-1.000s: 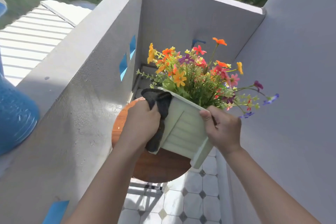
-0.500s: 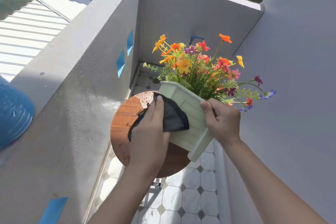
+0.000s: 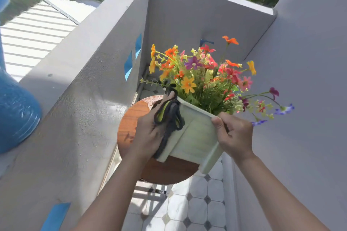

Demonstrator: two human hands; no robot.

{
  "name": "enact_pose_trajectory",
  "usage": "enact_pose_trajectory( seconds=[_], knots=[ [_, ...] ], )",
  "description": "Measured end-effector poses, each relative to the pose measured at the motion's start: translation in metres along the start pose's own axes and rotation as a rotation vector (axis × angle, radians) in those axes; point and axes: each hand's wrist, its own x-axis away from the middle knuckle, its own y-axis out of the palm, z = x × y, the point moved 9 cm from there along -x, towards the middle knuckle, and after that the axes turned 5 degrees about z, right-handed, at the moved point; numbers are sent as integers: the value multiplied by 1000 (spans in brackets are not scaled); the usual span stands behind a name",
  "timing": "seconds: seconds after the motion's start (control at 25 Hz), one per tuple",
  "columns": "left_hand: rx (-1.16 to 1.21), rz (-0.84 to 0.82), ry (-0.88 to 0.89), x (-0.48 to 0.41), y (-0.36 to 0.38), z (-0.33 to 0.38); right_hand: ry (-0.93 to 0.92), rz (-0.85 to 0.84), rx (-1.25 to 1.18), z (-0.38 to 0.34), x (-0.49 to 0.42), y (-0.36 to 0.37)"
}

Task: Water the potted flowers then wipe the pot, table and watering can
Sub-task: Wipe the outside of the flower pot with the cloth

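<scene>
- We note pot w/ flowers tilted, held over round bench.
- L hand grips dark cloth against pot's left side.
- R hand grips pot rim, right corner.

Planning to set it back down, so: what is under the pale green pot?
A round wooden table sits below the tilted pot, tiled floor beneath that. The pot, the cloth and the left hand hide the table's middle; whether the pot touches it cannot be told.

Bare forearms run from seven and five o'clock to the bare left hand and right hand.
</scene>
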Motion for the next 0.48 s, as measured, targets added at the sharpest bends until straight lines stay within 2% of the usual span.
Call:
enact_pose_trajectory(
  seconds=[0.08,0.2,0.24,0.4,0.48],
  knots=[
    [-55,79,-169,-11,-5,-27,-6,9,11,-4,3,1],
    [-346,207,-417,-13,-18,-49,5,24,40,-6,2,2],
    [-388,210,-438,-13,-18,-42,20,35,38,-4,0,1],
    [-233,201,-383,-13,-7,-5,37,44,-24,4,5,-5],
    [-252,190,-364,-22,-2,1,31,40,-35,5,9,-7]
  ],
)
